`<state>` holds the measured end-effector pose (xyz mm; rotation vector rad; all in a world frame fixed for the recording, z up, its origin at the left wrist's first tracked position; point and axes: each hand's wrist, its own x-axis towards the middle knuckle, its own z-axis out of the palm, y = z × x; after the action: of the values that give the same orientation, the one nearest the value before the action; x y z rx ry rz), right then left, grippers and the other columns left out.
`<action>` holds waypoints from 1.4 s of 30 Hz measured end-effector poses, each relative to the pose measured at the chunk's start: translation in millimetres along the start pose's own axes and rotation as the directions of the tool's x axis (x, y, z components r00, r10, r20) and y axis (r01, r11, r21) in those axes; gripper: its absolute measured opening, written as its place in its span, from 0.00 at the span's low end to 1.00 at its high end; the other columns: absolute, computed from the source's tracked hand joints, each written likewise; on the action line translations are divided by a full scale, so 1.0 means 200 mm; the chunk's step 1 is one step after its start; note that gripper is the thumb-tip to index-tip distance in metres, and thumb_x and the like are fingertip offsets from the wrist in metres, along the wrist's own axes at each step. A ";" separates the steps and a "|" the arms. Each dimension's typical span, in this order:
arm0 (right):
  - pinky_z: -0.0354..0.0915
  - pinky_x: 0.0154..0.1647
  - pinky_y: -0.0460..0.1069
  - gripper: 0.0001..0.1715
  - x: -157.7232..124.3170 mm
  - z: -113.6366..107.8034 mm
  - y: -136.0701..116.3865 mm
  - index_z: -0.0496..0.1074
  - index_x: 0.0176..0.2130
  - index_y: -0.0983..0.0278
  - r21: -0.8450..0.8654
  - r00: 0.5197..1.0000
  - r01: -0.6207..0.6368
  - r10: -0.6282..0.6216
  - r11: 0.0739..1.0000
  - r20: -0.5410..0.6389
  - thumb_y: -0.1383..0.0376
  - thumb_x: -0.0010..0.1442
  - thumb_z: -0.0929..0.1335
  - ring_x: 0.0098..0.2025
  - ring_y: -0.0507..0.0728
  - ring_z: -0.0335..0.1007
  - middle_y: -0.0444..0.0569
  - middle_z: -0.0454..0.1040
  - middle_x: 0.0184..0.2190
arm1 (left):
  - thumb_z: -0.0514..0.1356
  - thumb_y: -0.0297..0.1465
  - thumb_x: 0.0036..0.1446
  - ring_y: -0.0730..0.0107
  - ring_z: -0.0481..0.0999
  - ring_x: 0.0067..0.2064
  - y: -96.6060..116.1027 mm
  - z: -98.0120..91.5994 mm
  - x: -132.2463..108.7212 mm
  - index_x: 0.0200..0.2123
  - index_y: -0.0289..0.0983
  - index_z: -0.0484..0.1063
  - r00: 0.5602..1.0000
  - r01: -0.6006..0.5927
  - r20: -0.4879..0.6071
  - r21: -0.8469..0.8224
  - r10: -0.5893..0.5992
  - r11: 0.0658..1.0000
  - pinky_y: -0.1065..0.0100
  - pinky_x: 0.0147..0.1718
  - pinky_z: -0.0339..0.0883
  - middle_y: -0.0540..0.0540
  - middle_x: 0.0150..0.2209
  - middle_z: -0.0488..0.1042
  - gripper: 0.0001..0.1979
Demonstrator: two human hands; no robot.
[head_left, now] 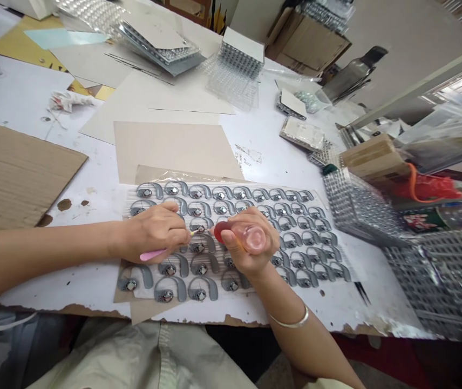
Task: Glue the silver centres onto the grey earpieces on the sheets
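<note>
Several rows of grey hook-shaped parts (201, 294), each with a round metallic piece, lie on a ribbed sheet (231, 294) in front of me. My left hand (156, 232) is closed on a thin pink-handled tool (153, 254), its pale tip showing past my fingers over a part in the middle rows. My right hand (253, 237) is wrapped round a small translucent squeeze bottle (253, 239) with a red end. The bottle's narrow nozzle points left, close to the tool's tip. Whether nozzle and tip touch the part, I cannot tell. Both hands hide some parts beneath them.
Blank card sheets (170, 148) lie behind the parts, and brown cardboard (16, 173) is at the left. Stacked clear bubbled trays (241, 56) stand at the back. More trays (368, 216), a red bag (429, 186) and a drink bottle (457, 216) crowd the right side.
</note>
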<state>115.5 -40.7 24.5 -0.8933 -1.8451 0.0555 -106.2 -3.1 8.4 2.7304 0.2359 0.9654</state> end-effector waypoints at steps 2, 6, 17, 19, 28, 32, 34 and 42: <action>0.63 0.22 0.49 0.07 0.00 0.00 0.00 0.67 0.34 0.63 0.003 1.000 0.002 -0.002 1.000 0.000 0.65 0.56 0.70 0.25 0.52 0.64 0.45 0.70 0.25 | 0.54 0.22 0.57 0.72 0.73 0.28 -0.01 0.00 0.00 0.35 0.36 0.65 1.000 0.009 0.008 -0.050 -0.009 0.999 0.65 0.33 0.60 0.47 0.29 0.75 0.05; 0.63 0.21 0.49 0.07 0.00 0.00 0.00 0.67 0.34 0.63 0.006 1.000 0.005 -0.005 1.000 -0.006 0.64 0.56 0.70 0.25 0.52 0.64 0.45 0.71 0.24 | 0.54 0.22 0.56 0.71 0.73 0.28 -0.02 -0.01 -0.01 0.35 0.36 0.65 1.000 0.026 0.012 -0.103 -0.025 0.994 0.64 0.35 0.60 0.46 0.31 0.76 0.05; 0.64 0.22 0.49 0.07 0.00 0.00 0.00 0.67 0.33 0.63 0.004 1.000 -0.006 0.006 1.000 -0.003 0.64 0.56 0.69 0.24 0.53 0.64 0.45 0.70 0.24 | 0.54 0.22 0.56 0.71 0.71 0.28 -0.04 -0.02 -0.01 0.36 0.36 0.66 0.999 0.044 0.016 -0.180 -0.042 0.983 0.63 0.35 0.58 0.47 0.30 0.76 0.06; 0.63 0.21 0.49 0.07 0.00 0.00 0.00 0.67 0.33 0.63 0.008 1.000 -0.003 0.003 1.000 -0.004 0.64 0.56 0.70 0.24 0.53 0.64 0.45 0.70 0.24 | 0.54 0.22 0.57 0.72 0.72 0.29 -0.04 -0.02 -0.01 0.36 0.37 0.66 0.998 0.057 0.017 -0.196 -0.055 0.979 0.64 0.35 0.58 0.47 0.31 0.76 0.06; 0.64 0.22 0.50 0.07 -0.01 0.00 0.01 0.68 0.33 0.63 0.023 1.000 -0.027 0.027 0.999 0.004 0.63 0.56 0.70 0.24 0.53 0.64 0.45 0.70 0.24 | 0.54 0.24 0.59 0.72 0.71 0.27 -0.04 -0.03 0.01 0.34 0.37 0.66 0.993 0.116 0.040 -0.224 -0.110 0.968 0.64 0.36 0.57 0.48 0.28 0.76 0.04; 0.64 0.23 0.50 0.07 -0.02 0.00 0.01 0.68 0.33 0.64 0.041 1.000 -0.026 0.026 0.999 0.008 0.64 0.55 0.70 0.25 0.53 0.64 0.46 0.70 0.24 | 0.55 0.23 0.58 0.72 0.71 0.28 -0.05 -0.03 0.01 0.34 0.37 0.66 0.993 0.120 0.043 -0.235 -0.113 0.964 0.64 0.37 0.57 0.49 0.28 0.76 0.04; 0.64 0.23 0.49 0.06 -0.02 0.00 0.01 0.68 0.33 0.64 0.057 0.999 -0.031 0.031 0.998 0.010 0.65 0.55 0.70 0.25 0.52 0.64 0.46 0.71 0.25 | 0.55 0.23 0.58 0.72 0.71 0.28 -0.05 -0.03 0.00 0.35 0.37 0.66 0.993 0.119 0.046 -0.239 -0.112 0.964 0.64 0.37 0.56 0.49 0.28 0.75 0.04; 0.64 0.23 0.49 0.05 -0.02 0.01 -0.01 0.68 0.33 0.64 0.074 0.998 -0.053 0.052 0.996 0.020 0.66 0.55 0.70 0.25 0.52 0.64 0.45 0.72 0.25 | 0.55 0.23 0.59 0.73 0.71 0.29 -0.06 -0.03 0.00 0.35 0.36 0.67 0.989 0.146 0.070 -0.253 -0.132 0.957 0.65 0.37 0.55 0.49 0.29 0.75 0.03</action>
<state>113.1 -42.8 21.7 -0.8917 -1.8238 0.1651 -110.6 8.6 10.4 2.4627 0.2691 0.8218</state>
